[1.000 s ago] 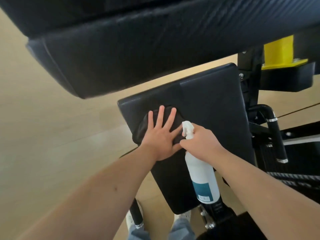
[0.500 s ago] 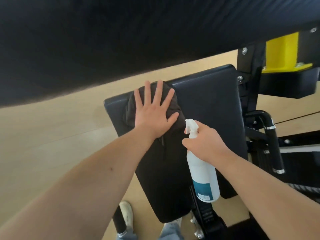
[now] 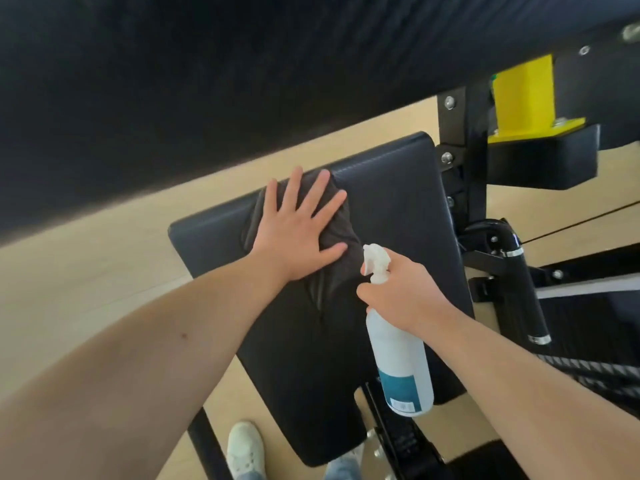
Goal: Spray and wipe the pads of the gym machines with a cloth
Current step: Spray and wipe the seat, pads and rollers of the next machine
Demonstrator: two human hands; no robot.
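Note:
A black seat pad [image 3: 398, 209] of a gym machine lies below me. My left hand [image 3: 298, 230] presses flat, fingers spread, on a dark grey cloth [image 3: 332, 278] near the pad's far edge. The cloth trails back toward me over the pad's middle. My right hand [image 3: 401, 292] grips the neck of a white spray bottle [image 3: 398, 362] with a teal label, held upright just right of the cloth. The bottle's nozzle points toward my left hand.
A large black pad [image 3: 242, 81] overhangs the top of the view. A black frame [image 3: 464, 174] with a yellow bracket [image 3: 523, 98] and a black handle [image 3: 523, 282] stands at right. Light wooden floor [image 3: 86, 278] lies at left; my white shoes [image 3: 244, 448] show below.
My left hand has slid the cloth from the pad's middle up to its far edge and a little rightward. My right hand with the bottle has stayed about where it was.

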